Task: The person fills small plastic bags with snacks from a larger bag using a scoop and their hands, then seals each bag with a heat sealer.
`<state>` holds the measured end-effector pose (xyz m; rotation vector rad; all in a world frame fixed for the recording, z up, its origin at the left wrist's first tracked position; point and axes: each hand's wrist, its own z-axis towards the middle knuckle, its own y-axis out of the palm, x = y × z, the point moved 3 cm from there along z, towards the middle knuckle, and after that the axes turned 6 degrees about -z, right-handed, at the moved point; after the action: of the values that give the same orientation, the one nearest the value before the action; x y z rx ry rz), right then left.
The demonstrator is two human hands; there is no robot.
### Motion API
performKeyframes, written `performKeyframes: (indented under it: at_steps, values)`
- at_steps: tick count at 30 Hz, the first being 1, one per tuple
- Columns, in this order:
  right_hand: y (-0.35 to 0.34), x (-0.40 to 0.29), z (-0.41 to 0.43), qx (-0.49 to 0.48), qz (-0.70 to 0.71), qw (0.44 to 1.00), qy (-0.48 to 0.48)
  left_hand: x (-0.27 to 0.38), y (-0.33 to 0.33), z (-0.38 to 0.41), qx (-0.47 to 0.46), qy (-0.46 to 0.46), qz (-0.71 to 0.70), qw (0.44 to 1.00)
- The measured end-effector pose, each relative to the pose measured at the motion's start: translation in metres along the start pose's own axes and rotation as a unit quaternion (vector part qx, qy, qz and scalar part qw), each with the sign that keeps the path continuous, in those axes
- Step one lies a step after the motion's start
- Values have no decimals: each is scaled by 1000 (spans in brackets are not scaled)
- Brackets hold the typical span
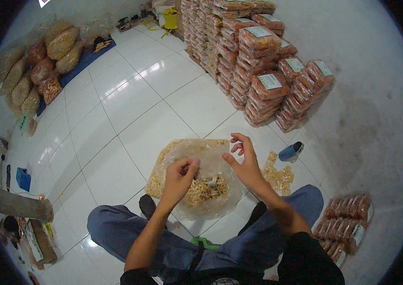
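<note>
A large clear plastic bag [187, 149] lies spread on the floor before me, its mouth turned towards me. Inside is a heap of small pale yellow snack pieces [201, 194], with a white scoop-like item [211, 181] resting on top. Over the bag's left side, my left hand [181, 178] has its thumb and curled fingers pinched together on what looks like a small piece of clear plastic, mostly hidden by the fingers. Raised at the bag's right edge, my right hand [246, 162] has its fingers apart and holds nothing.
Small filled packets [279, 174] lie right of the bag, beside a blue cylindrical item [290, 152]. Stacked labelled packs [265, 89] stand along the right wall; more packs [345, 224] sit near my right knee. Filled sacks [62, 42] lean at far left. A blue box [23, 179] stands left.
</note>
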<state>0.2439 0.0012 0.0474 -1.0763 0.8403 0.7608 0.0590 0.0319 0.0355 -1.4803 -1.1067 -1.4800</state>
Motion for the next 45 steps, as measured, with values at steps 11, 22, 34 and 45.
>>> performKeyframes:
  at_steps: [11, 22, 34, 45]
  values:
    - [11, -32, -18, -142, -249, 896, -339, -12, 7, -4, -114, 42, 96, 988]
    - [22, -15, -20, -204, -359, 851, -325, -11, 6, -3, -25, 89, 366, 926]
    - [29, -20, -26, -234, -436, 820, -289, -12, 6, -5, 28, 156, 404, 901]
    - [24, 5, -21, -156, -455, 812, -330, -28, 1, 4, -50, 98, 249, 962]
